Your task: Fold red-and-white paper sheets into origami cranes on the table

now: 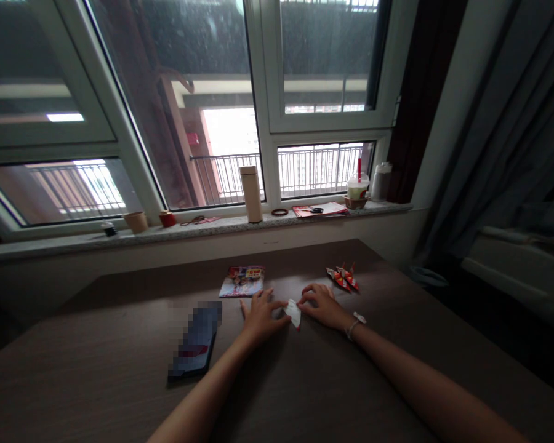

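A small white folded paper with a red edge lies on the dark wooden table between my hands. My left hand rests flat with its fingers spread, the fingertips touching the paper's left side. My right hand has its fingers curled and pressed down on the paper's right edge. It wears a white band at the wrist. Two folded red paper cranes sit just beyond my right hand.
A stack of colourful paper sheets lies beyond my left hand. A dark phone lies to the left. On the window sill stand a tall beige flask, small cups, scissors and a drink cup. Curtains hang at right.
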The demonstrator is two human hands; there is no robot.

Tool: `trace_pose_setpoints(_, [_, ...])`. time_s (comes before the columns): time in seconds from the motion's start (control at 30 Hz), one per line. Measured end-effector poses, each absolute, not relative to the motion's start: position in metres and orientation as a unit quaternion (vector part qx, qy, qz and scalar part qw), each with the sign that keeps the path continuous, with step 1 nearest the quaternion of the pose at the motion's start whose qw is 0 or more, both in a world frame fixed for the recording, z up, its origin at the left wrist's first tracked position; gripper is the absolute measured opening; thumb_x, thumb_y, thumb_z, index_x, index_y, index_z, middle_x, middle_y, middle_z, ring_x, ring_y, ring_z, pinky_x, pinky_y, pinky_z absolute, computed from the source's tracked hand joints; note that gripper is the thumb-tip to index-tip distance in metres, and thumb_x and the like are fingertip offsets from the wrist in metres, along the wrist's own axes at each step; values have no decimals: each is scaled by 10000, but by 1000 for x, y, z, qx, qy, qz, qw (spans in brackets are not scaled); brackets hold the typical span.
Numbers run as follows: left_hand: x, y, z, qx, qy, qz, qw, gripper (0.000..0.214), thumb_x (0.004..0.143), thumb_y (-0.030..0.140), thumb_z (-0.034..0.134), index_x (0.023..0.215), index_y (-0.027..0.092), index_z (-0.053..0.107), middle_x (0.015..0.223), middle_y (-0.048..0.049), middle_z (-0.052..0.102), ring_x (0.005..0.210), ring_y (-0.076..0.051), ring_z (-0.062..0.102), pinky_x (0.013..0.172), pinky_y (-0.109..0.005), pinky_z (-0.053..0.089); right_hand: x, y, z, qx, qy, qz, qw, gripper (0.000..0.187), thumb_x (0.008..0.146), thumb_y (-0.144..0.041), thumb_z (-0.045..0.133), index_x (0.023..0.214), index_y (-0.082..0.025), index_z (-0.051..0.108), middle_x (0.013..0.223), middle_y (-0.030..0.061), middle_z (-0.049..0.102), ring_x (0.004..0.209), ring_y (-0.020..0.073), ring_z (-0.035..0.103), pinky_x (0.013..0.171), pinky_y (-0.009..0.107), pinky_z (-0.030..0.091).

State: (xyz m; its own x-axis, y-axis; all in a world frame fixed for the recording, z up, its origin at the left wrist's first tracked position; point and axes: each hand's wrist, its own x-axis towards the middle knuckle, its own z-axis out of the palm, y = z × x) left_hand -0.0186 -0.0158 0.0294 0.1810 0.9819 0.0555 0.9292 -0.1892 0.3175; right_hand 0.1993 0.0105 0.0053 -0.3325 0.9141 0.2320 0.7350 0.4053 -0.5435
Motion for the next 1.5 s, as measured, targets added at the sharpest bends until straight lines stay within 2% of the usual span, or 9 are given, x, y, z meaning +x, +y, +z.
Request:
trace_pose_setpoints(0.1, [-17, -16, 32, 768, 618, 134, 101, 362, 780, 512, 666, 1128, 421, 710, 1535, -30, 403, 1444, -366, 234, 1120, -709, -20, 192, 8, 5, -535, -783, 169, 268, 198, 865, -427, 620, 948, -293, 741, 1189, 35, 584, 1218, 246, 447, 1125, 461, 213])
trace_pose_setpoints(0.2, [-13, -14, 35, 763, 623, 141, 99, 274, 836, 487, 604, 1053, 393, 743, 1530, -22, 406, 1435, -344, 253, 1131, -691, -28, 187, 9, 7, -552, -768, 175, 274, 178, 846, -414, 643, 916, -286, 745, 1163, 37, 593, 1208, 253, 451, 1119, 470, 201])
trace_pose_setpoints(0.37, [-5, -8, 30, 742, 645, 159, 90, 227, 884, 446, 567, 965, 326, 742, 1498, -38, 445, 1398, -330, 314, 1101, -740, 56, 180, 12, 9, -576, -746, 180, 280, 173, 837, -421, 649, 892, -289, 746, 1157, 42, 599, 1218, 271, 444, 1114, 493, 178])
trace_pose_setpoints(0.6, [2, -2, 21, 734, 646, 193, 80, 157, 863, 413, 621, 879, 286, 712, 1473, -25, 476, 1378, -328, 326, 1069, -778, 43, 177, 13, 9, -588, -740, 179, 273, 197, 826, -465, 659, 889, -295, 738, 1168, 40, 596, 1217, 282, 441, 1115, 517, 141])
trace_pose_setpoints(0.73, [2, -2, 21, 728, 651, 199, 88, 152, 848, 420, 639, 890, 297, 719, 1475, -16, 473, 1379, -335, 320, 1070, -775, 58, 176, 13, 8, -588, -739, 178, 276, 188, 817, -459, 667, 874, -293, 734, 1164, 37, 593, 1203, 278, 445, 1101, 504, 164])
trace_pose_setpoints(0.9, [0, 1, 20, 727, 647, 208, 97, 174, 834, 429, 658, 984, 384, 733, 1475, 3, 471, 1393, -361, 300, 1031, -814, 67, 178, 17, 7, -587, -741, 187, 267, 148, 827, -406, 660, 902, -306, 739, 1174, 28, 590, 1208, 268, 435, 1095, 495, 162])
trace_pose_setpoints(1.07, [-5, 1, 24, 722, 660, 175, 113, 173, 849, 431, 648, 978, 397, 757, 1525, 13, 415, 1435, -399, 213, 1032, -814, 45, 183, 22, 6, -584, -744, 205, 253, 127, 819, -337, 672, 910, -315, 758, 1199, 21, 591, 1205, 249, 435, 1078, 433, 211])
trace_pose_setpoints(1.27, [-12, 2, 30, 722, 663, 142, 135, 196, 865, 438, 630, 1020, 430, 748, 1583, 22, 326, 1463, -425, 145, 1029, -817, 36, 187, 24, 7, -569, -754, 213, 250, 149, 819, -288, 659, 909, -330, 771, 1212, 14, 602, 1215, 257, 443, 1077, 422, 230])
trace_pose_setpoints(1.5, [-14, -2, 24, 753, 628, 169, 99, 219, 881, 396, 620, 1070, 430, 725, 1554, 11, 376, 1461, -385, 177, 1047, -806, 45, 190, 19, 6, -546, -772, 189, 265, 146, 827, -330, 662, 919, -320, 776, 1187, 31, 612, 1190, 259, 468, 1068, 427, 269])
